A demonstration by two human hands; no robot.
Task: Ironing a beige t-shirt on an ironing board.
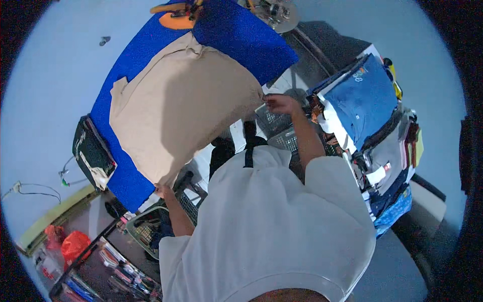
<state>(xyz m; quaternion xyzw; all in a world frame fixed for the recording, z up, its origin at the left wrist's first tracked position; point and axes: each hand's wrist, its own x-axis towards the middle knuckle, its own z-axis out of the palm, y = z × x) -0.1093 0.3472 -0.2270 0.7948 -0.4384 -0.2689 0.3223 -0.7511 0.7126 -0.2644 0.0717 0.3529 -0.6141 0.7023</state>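
A beige T-shirt (196,98) lies spread over a blue cloth (124,124) on a raised surface, its near edge hanging off toward me. My left hand (161,190) pinches one end of that near edge. At the opposite end, my right hand (281,103) grips the shirt between thumb and fingers. Between the hands the edge is stretched and sags slightly. A shadow falls across the middle of the fabric. Beyond the shirt, at the far end of the blue cloth, is an orange clothes iron (177,19).
Stacks of folded clothes (364,100) stand to my right. A folded dark garment pile (92,153) sits left of the cloth. Plastic baskets (145,230) are below on both sides. An electric fan (277,15) is at the far right. Red plastic bags (75,245) lie lower left.
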